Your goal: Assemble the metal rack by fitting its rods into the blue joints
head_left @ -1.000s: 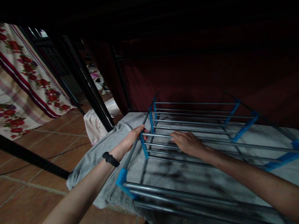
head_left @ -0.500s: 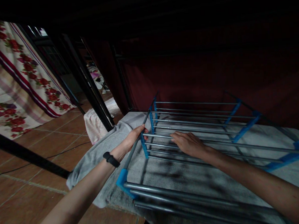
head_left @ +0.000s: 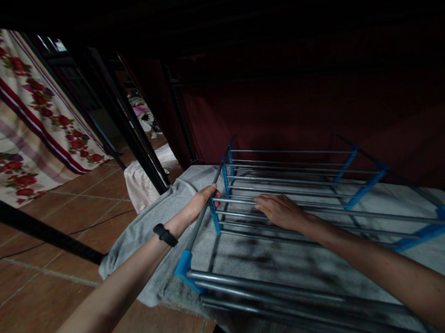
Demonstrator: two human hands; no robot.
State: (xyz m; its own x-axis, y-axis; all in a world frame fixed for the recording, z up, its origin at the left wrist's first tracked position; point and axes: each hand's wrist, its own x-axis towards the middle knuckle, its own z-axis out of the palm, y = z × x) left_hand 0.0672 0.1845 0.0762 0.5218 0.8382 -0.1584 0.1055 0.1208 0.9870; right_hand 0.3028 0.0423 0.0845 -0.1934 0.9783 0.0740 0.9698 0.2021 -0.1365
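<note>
A rack of grey metal tubes (head_left: pixel 273 279) with blue plastic joints (head_left: pixel 186 269) lies on a grey blanket. My left hand (head_left: pixel 205 197), with a black band on its wrist, is closed around the side tube where a blue connector (head_left: pixel 214 216) meets it. To the right, my right hand (head_left: pixel 279 210) has its fingers curled on a cross tube of the same rack, a short way in from that connector. My right fingertips lie over the tube, with their undersides hidden. On the far side, more blue connectors (head_left: pixel 352 187) join the tubes.
The grey blanket (head_left: pixel 157 269) drapes over the edge above a tiled floor (head_left: pixel 62 239). Black metal posts (head_left: pixel 130 121) stand at left, near a floral curtain (head_left: pixel 36 111) and a striped cloth (head_left: pixel 143 185). A dark red wall or cloth (head_left: pixel 279 109) rises behind the rack.
Both hands keep their places on the rack. The rack's near corner has shifted very slightly right in view.
</note>
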